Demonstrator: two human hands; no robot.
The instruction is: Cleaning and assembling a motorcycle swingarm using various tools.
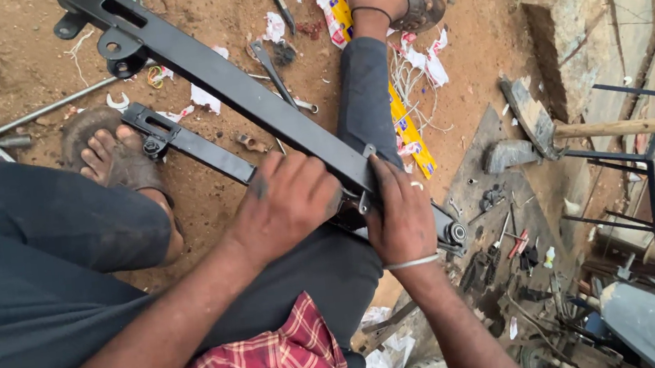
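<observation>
Black steel: one long frame bar [253,94] is gripped by two hands, left hand [285,205] and right hand [401,217], fingers wrapped around it; one hammer [573,132] is seen nearby.

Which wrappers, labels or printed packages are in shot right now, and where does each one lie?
Yellow printed package strip: on the dirt beside the outstretched leg, long and flat, yellow with red and blue marks.
Torn white wrappers: scattered right of that leg, crumpled, white with red print.
White paper scraps: on the dirt above the black metal frame, small and ragged.
No screens or signs visible.
</observation>
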